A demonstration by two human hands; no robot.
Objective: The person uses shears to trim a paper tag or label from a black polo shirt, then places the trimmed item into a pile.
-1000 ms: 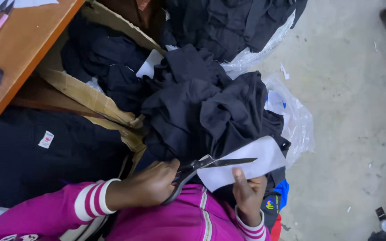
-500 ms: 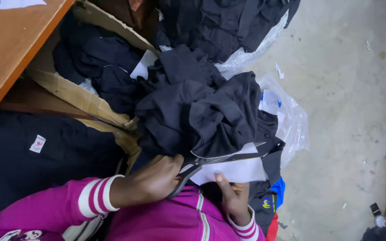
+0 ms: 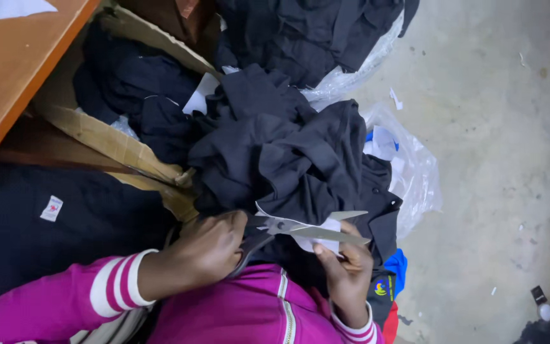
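**Over the lap: scissors at a white label**

Over our lap, we hold scissors (image 3: pixel 307 229) in our left hand (image 3: pixel 208 251), fingers curled shut thru the handles, blades parted w/ a white label (image 3: pixel 323 229) between them. Our right hand (image 3: pixel 345 274) pinches that label, fingers closed on it, prob. to keep it taut. Black clothes (image 3: pixel 275 153) are piled just above; cardboard box (image 3: pixel 116 143) beside them.

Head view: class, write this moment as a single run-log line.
left hand: grips scissors, blades open | right hand: holds white label between blades | under: black garments | left: cardboard box
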